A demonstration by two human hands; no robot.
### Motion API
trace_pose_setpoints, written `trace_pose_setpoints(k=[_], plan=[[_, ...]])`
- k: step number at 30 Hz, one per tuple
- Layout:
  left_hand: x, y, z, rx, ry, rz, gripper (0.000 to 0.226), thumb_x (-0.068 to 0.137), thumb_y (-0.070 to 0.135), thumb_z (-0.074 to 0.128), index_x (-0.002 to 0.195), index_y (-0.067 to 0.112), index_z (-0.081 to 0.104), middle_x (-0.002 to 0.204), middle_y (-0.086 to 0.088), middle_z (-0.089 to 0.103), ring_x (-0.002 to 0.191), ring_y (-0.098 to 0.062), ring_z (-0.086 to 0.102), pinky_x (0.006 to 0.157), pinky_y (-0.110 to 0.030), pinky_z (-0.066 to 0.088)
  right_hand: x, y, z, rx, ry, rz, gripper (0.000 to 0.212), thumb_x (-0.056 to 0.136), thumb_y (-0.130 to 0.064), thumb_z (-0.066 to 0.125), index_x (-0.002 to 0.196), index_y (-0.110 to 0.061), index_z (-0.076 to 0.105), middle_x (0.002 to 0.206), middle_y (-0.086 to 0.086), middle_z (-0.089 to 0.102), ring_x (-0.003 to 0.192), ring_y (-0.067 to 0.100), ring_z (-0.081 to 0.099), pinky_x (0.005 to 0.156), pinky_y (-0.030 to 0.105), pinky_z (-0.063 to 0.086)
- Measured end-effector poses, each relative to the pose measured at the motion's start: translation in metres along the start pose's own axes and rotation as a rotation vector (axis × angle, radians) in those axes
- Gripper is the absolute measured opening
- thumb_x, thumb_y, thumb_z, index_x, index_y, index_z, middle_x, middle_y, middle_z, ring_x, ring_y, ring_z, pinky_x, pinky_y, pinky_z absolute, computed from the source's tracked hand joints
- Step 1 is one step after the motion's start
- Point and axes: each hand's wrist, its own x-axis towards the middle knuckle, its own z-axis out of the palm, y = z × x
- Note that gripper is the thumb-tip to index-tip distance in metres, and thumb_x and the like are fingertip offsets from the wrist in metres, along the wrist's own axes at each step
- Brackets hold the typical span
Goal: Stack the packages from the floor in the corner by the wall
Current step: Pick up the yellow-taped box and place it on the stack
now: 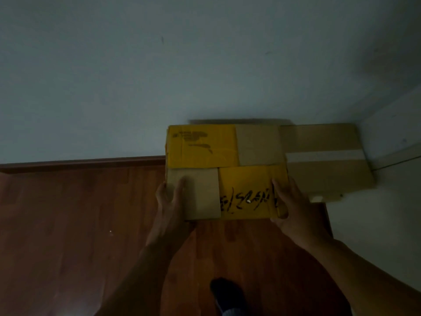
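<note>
A yellow and brown cardboard package (225,169) with black handwriting on its near flap is held up against the wall, over the floor. My left hand (170,201) grips its near left edge, thumb on top. On the near right corner sits my right hand (289,206), fingers wrapped around the edge. A plain brown package (325,163) with a clear tape strip lies in the corner to the right, partly hidden by the yellow one. Whether the yellow package rests on anything cannot be told.
A pale wall (159,76) fills the upper view, with a dark wooden skirting board (79,164) below it. Reddish wooden floor (68,224) spreads to the left. A white surface (387,201) bounds the right side. My dark-socked foot (227,295) stands below the package.
</note>
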Motion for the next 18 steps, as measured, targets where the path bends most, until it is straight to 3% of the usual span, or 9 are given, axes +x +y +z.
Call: trace_pose_setpoints(k=[3,5,7,13,15,18], plan=[[0.011,0.0,0.005,0.046,-0.006,0.134,0.12,0.064,0.018,0.091,0.155,0.014,0.012,0.157,-0.028,-0.009,0.142,-0.055,0.013,0.097,-0.067,0.042,0.004,-0.004,-0.001,-0.162,0.047,-0.04,0.121,0.075,-0.046,0.079,0.154,-0.034,-0.012,0.163,0.003,-0.024,0.151,0.028,-0.011,0.12,0.05,0.01],[0.019,0.007,0.008,0.059,-0.004,0.169,0.122,0.063,0.016,0.091,0.155,0.008,0.011,0.159,-0.025,-0.016,0.146,-0.048,0.0,0.1,-0.066,0.04,0.012,-0.01,-0.001,-0.238,0.077,-0.073,0.124,0.076,-0.056,0.074,0.152,-0.023,-0.019,0.16,0.005,-0.028,0.148,0.023,-0.019,0.117,0.043,0.002],[0.028,0.014,0.011,0.079,-0.001,0.184,0.123,0.065,0.02,0.09,0.155,0.006,0.008,0.162,-0.02,-0.017,0.149,-0.042,-0.001,0.105,-0.061,0.038,0.022,-0.012,-0.001,-0.222,0.088,-0.072,0.124,0.077,-0.052,0.074,0.15,-0.016,-0.02,0.158,0.004,-0.029,0.147,0.022,-0.022,0.121,0.044,0.0],[0.048,0.016,0.014,0.289,-0.073,0.153,0.12,0.073,0.049,0.075,0.155,0.002,0.001,0.164,-0.017,-0.007,0.147,-0.049,0.004,0.114,-0.066,0.021,0.048,-0.016,-0.006,-0.229,0.041,-0.036,0.131,0.073,-0.047,0.08,0.154,-0.011,-0.018,0.156,0.0,-0.033,0.144,0.02,-0.029,0.121,0.043,-0.005],[0.051,0.015,0.014,0.329,-0.089,0.131,0.118,0.073,0.057,0.067,0.155,0.002,0.002,0.164,-0.019,-0.005,0.146,-0.051,0.007,0.111,-0.067,0.024,0.051,-0.018,-0.005,-0.23,0.048,-0.026,0.134,0.071,-0.045,0.082,0.153,-0.011,-0.018,0.156,0.0,-0.032,0.145,0.021,-0.028,0.121,0.045,-0.004],[0.051,0.016,0.014,0.331,-0.104,0.097,0.121,0.071,0.053,0.074,0.155,0.004,0.003,0.164,-0.018,-0.004,0.144,-0.053,0.012,0.108,-0.069,0.027,0.049,-0.019,-0.001,-0.234,0.076,-0.023,0.136,0.069,-0.042,0.084,0.148,-0.013,-0.022,0.155,0.001,-0.031,0.146,0.023,-0.027,0.121,0.045,-0.003]])
